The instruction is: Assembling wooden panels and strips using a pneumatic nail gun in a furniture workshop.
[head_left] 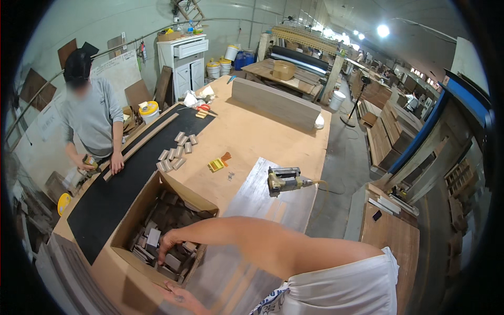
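A cardboard box [176,185] full of loose wooden blocks [153,237] stands on the near left part of the worktable. My right hand [168,245] reaches down into it from the right, its fingers curled among the blocks; what they grip is hidden. Low at the box's near side is my left hand [181,299], its fingers stretched out against or close to the cardboard. To the right of the box lies a grey-brown wood-grain panel [215,273] with paler strips. A nail gun [286,181] rests on the panel's far end, its hose running off to the right.
Several small blocks [176,152] sit on a black sheet [105,210] past the box. A yellow tray [216,165] lies mid-table. A long board [275,105] stands on edge at the back. At the left, a co-worker [94,115] holds a tool beside a wooden strip [142,147].
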